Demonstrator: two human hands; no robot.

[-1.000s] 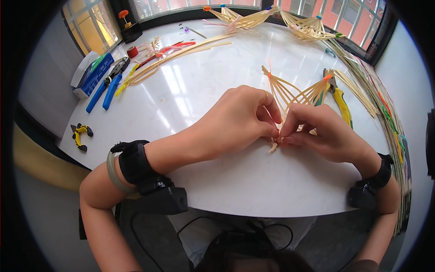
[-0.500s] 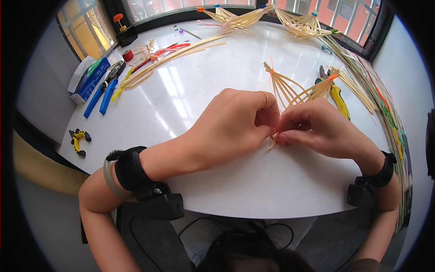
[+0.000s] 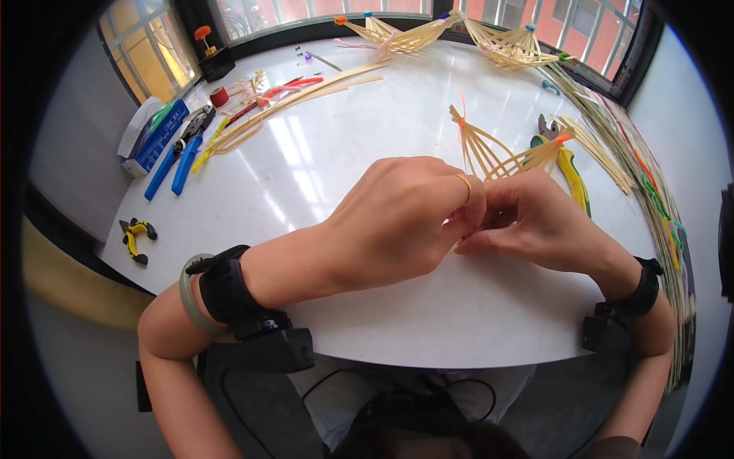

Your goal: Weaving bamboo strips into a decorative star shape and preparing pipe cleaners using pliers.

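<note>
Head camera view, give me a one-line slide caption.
Both hands, left hand and right hand, pinch a fan of bamboo strips together on a white table.

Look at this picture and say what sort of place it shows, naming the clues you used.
Probably a craft workspace for weaving thin strips. Both hands, left hand and right hand, pinch a fan of pale strips on a white table; tied strip bundles lie by the windows, and blue-handled pliers sit at the left.

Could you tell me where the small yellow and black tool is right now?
In the head view, the yellow and black tool lies alone at the white table's left edge, left of the left hand.
</note>
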